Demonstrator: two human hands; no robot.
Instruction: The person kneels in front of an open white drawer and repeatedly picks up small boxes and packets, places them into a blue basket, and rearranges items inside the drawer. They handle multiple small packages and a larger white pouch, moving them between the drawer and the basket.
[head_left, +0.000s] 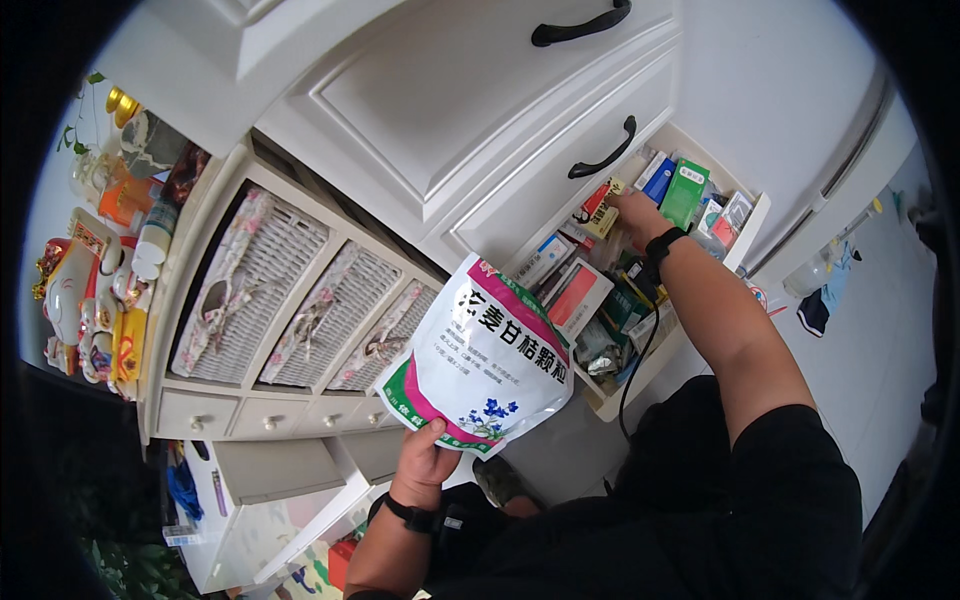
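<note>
My left hand (429, 459) grips the bottom edge of a white medicine pouch (480, 352), thumb on its front. The pouch has green and magenta bands, blue flowers and printed writing. It is held upright in front of the open drawer and hides part of it. My right hand (642, 217) reaches into the pulled-out drawer (660, 360), its fingers on the edge of a yellow and red box (600, 209). Some of those fingertips are hidden. A green box (685, 193) and a blue and white box (657, 178) lie just beyond this hand.
More cartons, including a white and red box (579, 298), crowd the drawer. A black cable (640, 375) hangs over its front. White drawer fronts with black handles (604, 150) rise behind. Left stands a cabinet with wicker baskets (262, 285) and ornaments (97, 300) on top.
</note>
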